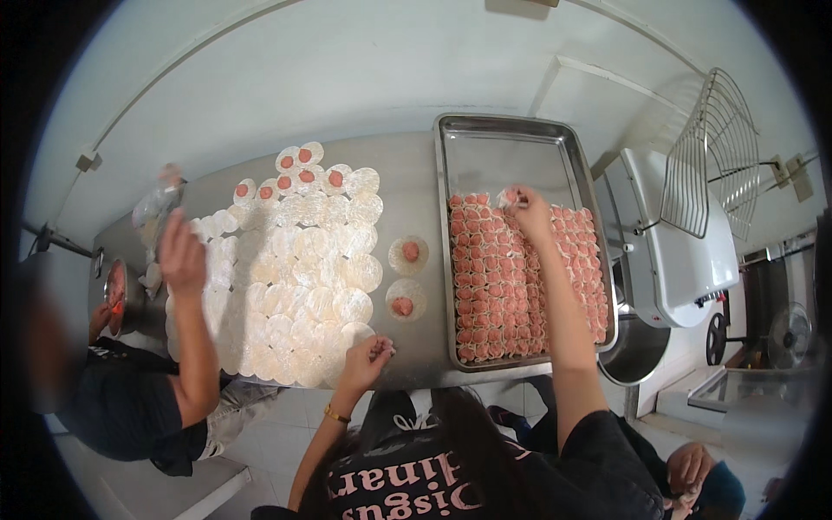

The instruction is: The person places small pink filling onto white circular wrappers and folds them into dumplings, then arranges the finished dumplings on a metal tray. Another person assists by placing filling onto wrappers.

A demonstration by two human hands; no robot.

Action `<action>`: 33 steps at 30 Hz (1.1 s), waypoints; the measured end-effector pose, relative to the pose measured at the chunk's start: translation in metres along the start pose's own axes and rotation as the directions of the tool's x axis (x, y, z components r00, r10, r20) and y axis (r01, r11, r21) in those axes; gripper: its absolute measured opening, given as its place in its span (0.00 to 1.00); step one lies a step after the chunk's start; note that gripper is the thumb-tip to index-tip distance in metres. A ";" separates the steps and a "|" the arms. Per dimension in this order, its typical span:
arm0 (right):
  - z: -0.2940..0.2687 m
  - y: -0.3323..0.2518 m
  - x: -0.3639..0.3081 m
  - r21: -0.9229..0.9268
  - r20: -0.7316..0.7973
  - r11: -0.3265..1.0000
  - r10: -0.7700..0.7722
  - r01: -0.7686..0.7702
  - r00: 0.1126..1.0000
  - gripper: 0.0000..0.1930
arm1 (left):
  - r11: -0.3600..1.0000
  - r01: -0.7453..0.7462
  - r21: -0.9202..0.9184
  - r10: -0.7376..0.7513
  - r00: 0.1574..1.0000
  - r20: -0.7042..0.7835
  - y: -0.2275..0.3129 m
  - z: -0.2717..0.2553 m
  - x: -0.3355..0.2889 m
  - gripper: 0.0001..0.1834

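My right hand (530, 212) reaches over the large metal tray (507, 160) and pinches an open-topped meat dumpling (505, 199) at the far end of the rows. Packed rows of similar dumplings (487, 286) fill the tray's nearer part. My left hand (366, 362) is closed at the table's front edge, beside the round dough wrappers (303, 303); what its fingertips hold, if anything, I cannot make out. Between wrappers and tray lie two single wrappers, each with a ball of pink meat filling: one farther off (409, 253), one nearer (402, 306).
At the left, a co-worker's hand (183, 256) is raised over the wrappers, near a metal bowl (121, 290) of pink filling. Several wrappers at the back carry filling. A white appliance (672, 243) with a wire rack (706, 160) stands right of the tray. Another person's hands (689, 468) show at lower right.
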State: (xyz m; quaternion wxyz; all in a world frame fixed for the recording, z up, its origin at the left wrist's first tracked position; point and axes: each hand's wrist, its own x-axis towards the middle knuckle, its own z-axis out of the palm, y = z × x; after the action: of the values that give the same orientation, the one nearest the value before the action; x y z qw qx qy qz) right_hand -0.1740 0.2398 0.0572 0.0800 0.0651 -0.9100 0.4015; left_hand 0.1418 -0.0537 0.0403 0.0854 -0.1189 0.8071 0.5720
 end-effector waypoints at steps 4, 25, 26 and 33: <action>0.024 0.037 0.062 -0.071 0.122 0.975 -0.199 0.209 0.972 0.14 | 0.998 0.030 0.062 -0.026 0.998 -0.060 -0.007 0.008 -0.026 0.10; 0.029 0.041 0.064 -0.029 0.467 0.969 -0.204 0.246 0.860 0.15 | 0.991 0.003 0.135 0.006 0.998 -0.064 0.006 0.010 -0.039 0.10; 0.031 0.041 0.064 -0.022 0.424 0.970 -0.210 0.242 0.881 0.14 | 0.990 -0.007 0.144 0.016 0.998 -0.063 0.006 0.005 -0.039 0.10; 0.034 0.045 0.064 -0.056 0.500 0.988 -0.099 0.146 0.861 0.07 | 0.986 0.004 0.168 0.017 0.992 -0.122 0.003 -0.055 -0.008 0.08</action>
State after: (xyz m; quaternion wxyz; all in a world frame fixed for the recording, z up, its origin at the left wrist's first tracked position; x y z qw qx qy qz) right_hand -0.2485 0.2413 0.0150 -0.1275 0.2199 -0.9115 0.3233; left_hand 0.1484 -0.1039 0.0630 0.0434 -0.1435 0.8565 0.4938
